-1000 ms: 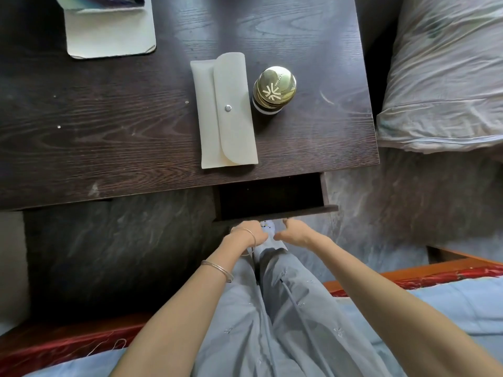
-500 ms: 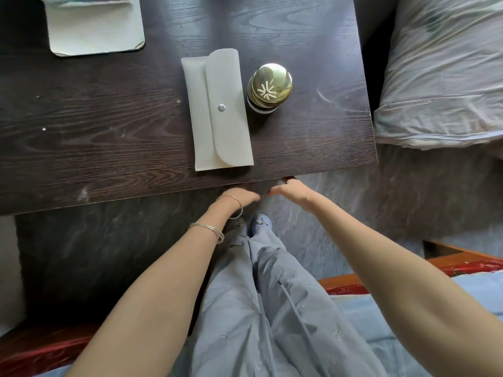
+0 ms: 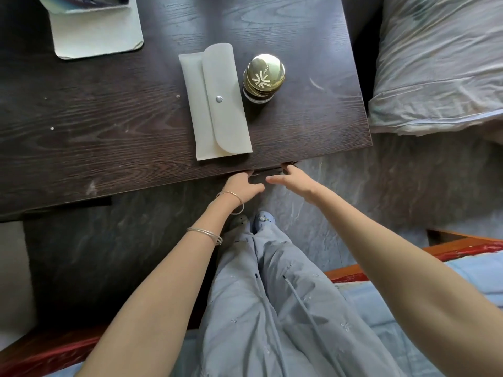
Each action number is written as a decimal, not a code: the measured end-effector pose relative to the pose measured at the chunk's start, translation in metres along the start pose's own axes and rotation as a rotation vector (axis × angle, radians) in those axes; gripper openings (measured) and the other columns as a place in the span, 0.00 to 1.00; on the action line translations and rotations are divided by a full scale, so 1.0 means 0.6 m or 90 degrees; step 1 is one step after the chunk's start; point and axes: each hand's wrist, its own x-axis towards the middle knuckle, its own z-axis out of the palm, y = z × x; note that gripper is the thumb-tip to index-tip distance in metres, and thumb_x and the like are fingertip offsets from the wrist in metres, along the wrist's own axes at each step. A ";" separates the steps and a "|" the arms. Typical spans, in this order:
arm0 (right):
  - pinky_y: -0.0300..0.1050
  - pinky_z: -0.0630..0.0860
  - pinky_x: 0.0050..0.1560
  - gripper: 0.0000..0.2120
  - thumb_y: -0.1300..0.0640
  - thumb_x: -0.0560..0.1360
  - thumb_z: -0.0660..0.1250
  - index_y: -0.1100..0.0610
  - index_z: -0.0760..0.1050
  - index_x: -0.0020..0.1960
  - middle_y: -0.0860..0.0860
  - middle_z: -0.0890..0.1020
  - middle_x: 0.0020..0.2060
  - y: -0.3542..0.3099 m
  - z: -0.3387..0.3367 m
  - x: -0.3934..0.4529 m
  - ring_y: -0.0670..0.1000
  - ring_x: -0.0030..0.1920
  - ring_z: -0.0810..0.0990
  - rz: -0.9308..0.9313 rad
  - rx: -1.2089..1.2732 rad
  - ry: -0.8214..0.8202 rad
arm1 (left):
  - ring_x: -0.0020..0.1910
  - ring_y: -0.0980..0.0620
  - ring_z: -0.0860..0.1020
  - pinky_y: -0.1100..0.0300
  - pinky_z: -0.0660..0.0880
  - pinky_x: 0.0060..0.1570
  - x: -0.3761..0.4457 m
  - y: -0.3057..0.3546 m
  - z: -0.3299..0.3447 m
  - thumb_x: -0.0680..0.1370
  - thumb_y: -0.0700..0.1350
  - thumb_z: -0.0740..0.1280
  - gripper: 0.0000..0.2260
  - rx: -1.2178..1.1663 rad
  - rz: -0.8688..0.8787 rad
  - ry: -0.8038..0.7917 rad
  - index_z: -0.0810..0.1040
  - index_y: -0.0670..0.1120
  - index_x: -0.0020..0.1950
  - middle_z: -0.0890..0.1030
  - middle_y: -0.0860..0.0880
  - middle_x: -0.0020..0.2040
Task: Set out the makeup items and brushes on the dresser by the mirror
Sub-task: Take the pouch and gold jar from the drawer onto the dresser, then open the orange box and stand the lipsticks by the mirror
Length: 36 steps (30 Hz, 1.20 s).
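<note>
**Both hands at the table's front edge**

Both hands reach to the near edge of the dark wooden table [image 3: 114,126], fingers stretched forward and holding nothing. Left hand [image 3: 242,185] and right hand [image 3: 292,180] sit close together, fingertips hidden under the edge. On the tabletop just beyond them lies a pale snap-flap pouch [image 3: 215,102], with a gold-lidded jar [image 3: 262,74] standing just beside it on the right. A mirror base [image 3: 95,36] sits at the far left.
</note>
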 end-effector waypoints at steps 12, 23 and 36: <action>0.42 0.60 0.71 0.33 0.47 0.72 0.70 0.47 0.62 0.73 0.44 0.66 0.72 -0.030 -0.048 -0.196 0.42 0.71 0.63 -0.276 -0.014 -0.026 | 0.58 0.56 0.76 0.66 0.67 0.59 -0.207 0.048 -0.047 0.77 0.42 0.66 0.16 -0.275 0.224 0.168 0.75 0.46 0.65 0.79 0.50 0.59; 0.35 0.62 0.66 0.31 0.51 0.74 0.69 0.50 0.62 0.74 0.44 0.68 0.71 -0.107 -0.061 -0.381 0.40 0.69 0.66 -0.491 -0.065 -0.076 | 0.55 0.66 0.75 0.75 0.71 0.53 -0.423 0.073 -0.047 0.78 0.43 0.64 0.16 -0.380 0.330 0.387 0.74 0.48 0.65 0.79 0.53 0.58; 0.51 0.62 0.73 0.32 0.51 0.75 0.68 0.52 0.60 0.75 0.49 0.70 0.70 -0.182 0.028 -0.428 0.48 0.71 0.67 -0.566 -0.147 -0.122 | 0.56 0.65 0.75 0.75 0.70 0.52 -0.511 -0.005 -0.092 0.78 0.42 0.64 0.15 -0.406 0.328 0.478 0.73 0.49 0.64 0.79 0.52 0.58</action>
